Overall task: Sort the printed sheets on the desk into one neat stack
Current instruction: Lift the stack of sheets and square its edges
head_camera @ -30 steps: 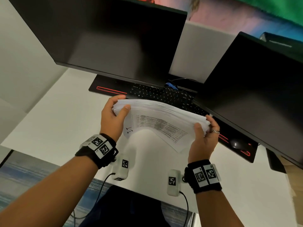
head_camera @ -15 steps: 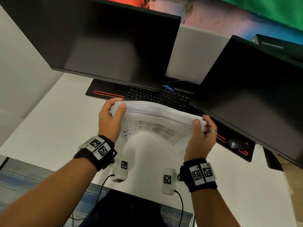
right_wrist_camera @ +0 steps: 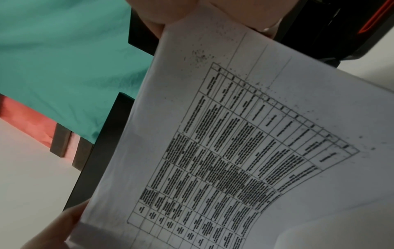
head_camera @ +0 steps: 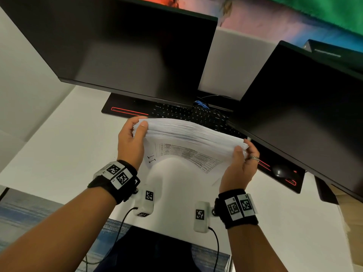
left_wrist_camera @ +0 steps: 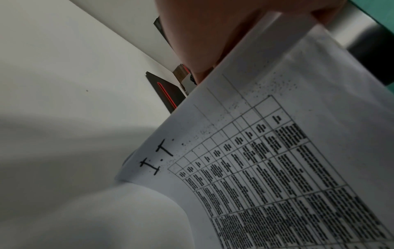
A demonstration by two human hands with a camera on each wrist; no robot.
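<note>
A thick stack of printed sheets (head_camera: 188,138) stands on its long edge on the white desk (head_camera: 59,154), in front of the keyboard. Its near face carries a printed table (left_wrist_camera: 277,176) (right_wrist_camera: 234,151) and curls out toward me at the bottom. My left hand (head_camera: 135,134) grips the stack's left end, thumb on the near face and fingers behind. At the right end my right hand (head_camera: 241,156), with a ring on one finger, grips the same way. Both wrist views show the table page close up.
Two dark monitors (head_camera: 125,52) (head_camera: 306,107) hang over the back of the desk. A black keyboard (head_camera: 188,114) sits on a black mat with red trim (head_camera: 127,111). A mouse (head_camera: 280,170) lies right of my right hand. Bare desk spreads to the left.
The stack and both hands have stayed in nearly the same place, held upright on the desk. The sheets look slightly more squared at the top edge; the grips are unchanged.
</note>
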